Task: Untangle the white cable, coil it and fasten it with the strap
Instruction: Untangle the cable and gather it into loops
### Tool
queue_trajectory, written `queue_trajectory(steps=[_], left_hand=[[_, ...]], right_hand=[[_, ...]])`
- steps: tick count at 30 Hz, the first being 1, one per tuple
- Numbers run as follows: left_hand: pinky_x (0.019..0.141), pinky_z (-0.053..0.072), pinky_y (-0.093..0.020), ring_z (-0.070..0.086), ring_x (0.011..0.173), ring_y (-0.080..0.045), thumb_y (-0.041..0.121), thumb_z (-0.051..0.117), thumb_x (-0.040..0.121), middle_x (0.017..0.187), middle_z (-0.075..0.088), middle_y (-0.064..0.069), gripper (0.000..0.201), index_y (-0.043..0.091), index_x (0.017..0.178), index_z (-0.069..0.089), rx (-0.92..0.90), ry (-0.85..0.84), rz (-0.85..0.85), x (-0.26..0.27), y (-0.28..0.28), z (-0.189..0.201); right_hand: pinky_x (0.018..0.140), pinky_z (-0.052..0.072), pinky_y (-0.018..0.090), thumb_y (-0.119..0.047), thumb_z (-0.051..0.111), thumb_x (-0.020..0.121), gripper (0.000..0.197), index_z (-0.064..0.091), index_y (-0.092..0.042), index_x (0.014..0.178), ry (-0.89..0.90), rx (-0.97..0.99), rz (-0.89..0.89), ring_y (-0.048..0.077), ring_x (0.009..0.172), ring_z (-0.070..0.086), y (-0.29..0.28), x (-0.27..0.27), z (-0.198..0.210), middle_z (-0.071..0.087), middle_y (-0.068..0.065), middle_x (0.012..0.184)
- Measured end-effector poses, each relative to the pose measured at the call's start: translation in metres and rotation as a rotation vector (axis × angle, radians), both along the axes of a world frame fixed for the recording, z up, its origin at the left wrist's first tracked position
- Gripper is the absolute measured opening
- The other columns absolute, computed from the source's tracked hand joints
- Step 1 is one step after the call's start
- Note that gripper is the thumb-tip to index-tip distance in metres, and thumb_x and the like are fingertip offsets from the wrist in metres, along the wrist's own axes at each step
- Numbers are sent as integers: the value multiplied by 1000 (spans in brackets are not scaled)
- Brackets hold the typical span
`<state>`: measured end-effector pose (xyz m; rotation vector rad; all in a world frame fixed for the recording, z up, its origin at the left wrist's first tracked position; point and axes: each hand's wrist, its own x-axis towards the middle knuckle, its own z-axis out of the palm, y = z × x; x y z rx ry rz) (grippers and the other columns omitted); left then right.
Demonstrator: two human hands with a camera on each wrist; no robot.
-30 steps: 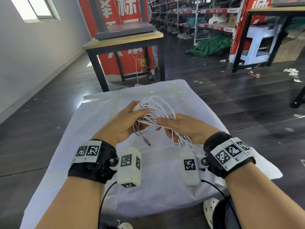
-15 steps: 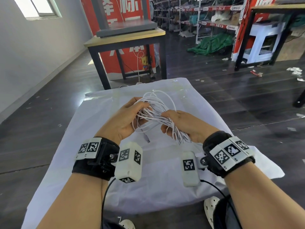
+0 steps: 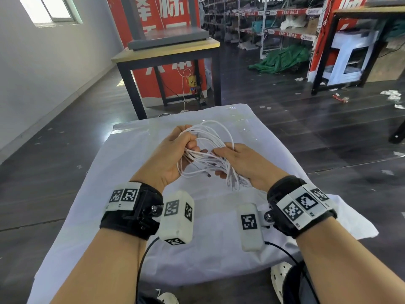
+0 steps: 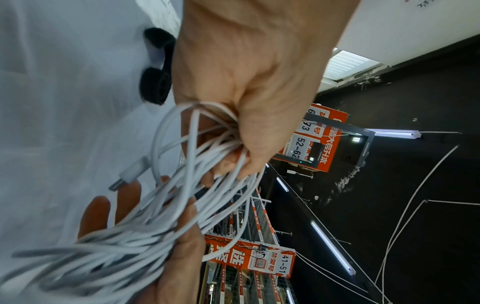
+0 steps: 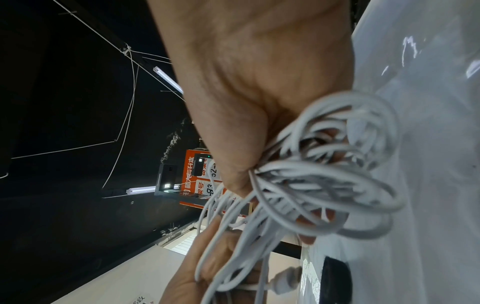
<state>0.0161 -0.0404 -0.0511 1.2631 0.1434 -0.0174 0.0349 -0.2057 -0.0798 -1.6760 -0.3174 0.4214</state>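
- Since half a second ago: bundle drawn in tighter between the two hands, left thumb now clamped down over the strands, far loops still fanned out.
- Left hand (image 3: 173, 154) fisted round the far end of the white cable (image 3: 206, 150), fingers curled through the loops; likely gripped so to keep the turns from springing apart.
- Right hand (image 3: 243, 163) closed on the near end, thumb along the top, strands spilling past the heel of the palm; looks like gathering into a coil.
- One plug (image 4: 131, 172) dangling loose beneath the bundle, not held.
- Cable held off the surface, above the middle of the white cloth (image 3: 131, 172).
- Black strap (image 4: 155, 67) lying on the cloth under the left hand, untouched; fastening not yet begun.
- Beyond: dark plank floor (image 3: 65, 132), a black-legged table (image 3: 166, 53), red banners, warehouse shelving (image 3: 274, 23), a green heap on the floor.
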Motion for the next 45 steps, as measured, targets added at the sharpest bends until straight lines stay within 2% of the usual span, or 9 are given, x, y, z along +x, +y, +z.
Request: queue_trajectory(steps=[2, 8, 13, 19, 24, 28, 37, 42, 45], left_hand=[[50, 47, -22, 37, 44, -8, 5, 50, 97, 51, 39, 4, 12, 15, 92, 53, 63, -4, -7, 0, 1, 2], [39, 37, -18, 36, 41, -7, 5, 56, 94, 48, 39, 4, 11, 14, 87, 56, 64, 5, 11, 1, 3, 0], [52, 49, -26, 45, 42, -12, 3, 57, 92, 50, 44, 0, 7, 10, 91, 58, 18, 6, 140, 5, 0, -3], [51, 47, -28, 49, 49, -17, 5, 60, 90, 49, 48, -4, 7, 9, 86, 56, -6, 29, 187, 10, 3, -7], [49, 50, -27, 48, 53, -19, 2, 54, 92, 53, 47, -7, 6, 3, 87, 57, -81, 89, 178, 13, 5, -11], [53, 53, -28, 49, 54, -20, 1, 52, 93, 51, 48, -7, 7, 0, 91, 58, -120, 119, 174, 12, 4, -12], [52, 54, -24, 53, 47, -12, 2, 49, 95, 58, 55, -6, 19, 3, 102, 67, 91, 159, 99, 12, 7, -8], [54, 54, -24, 59, 54, -14, 1, 48, 95, 62, 59, -6, 18, 5, 103, 64, 185, 178, 32, 8, 20, -7], [55, 55, -27, 58, 61, -19, -2, 48, 93, 72, 60, -13, 19, 2, 103, 63, 119, 225, -4, 10, 27, -9]], right_hand=[[86, 53, 44, -23, 54, 95, 22, 67, -5, 98, -48, -1, -18, 25, 82, 66, 0, 1, -1, 71, 11, 90], [71, 39, 30, -23, 47, 98, 22, 64, -12, 87, -142, -100, -20, 20, 78, 50, 1, -1, 0, 61, 3, 84], [77, 41, 31, -43, 43, 98, 38, 58, -12, 115, -54, -190, 99, 20, 86, 52, 1, 1, -3, 63, 15, 102], [104, 41, 35, -58, 45, 91, 52, 69, -14, 105, -114, -169, 245, 25, 101, 62, 8, -3, -5, 74, 3, 99], [87, 44, 26, -40, 60, 90, 30, 71, -12, 86, -135, -236, 384, 15, 86, 59, 8, -6, -1, 69, 0, 90], [90, 45, 30, -31, 66, 87, 17, 71, -15, 86, -127, -249, 431, 19, 90, 61, 8, -6, -2, 72, -1, 90], [54, 42, 12, -32, 56, 94, 34, 56, -13, 66, -67, -254, 452, 2, 48, 53, 7, -11, 1, 59, -4, 60], [91, 47, 55, -50, 55, 86, 38, 52, -13, 80, 112, -135, 405, 17, 55, 56, 7, -13, -2, 53, -2, 59], [88, 47, 54, -51, 56, 85, 38, 53, -15, 78, 117, -94, 403, 15, 51, 51, 9, -15, 0, 49, -3, 58]])
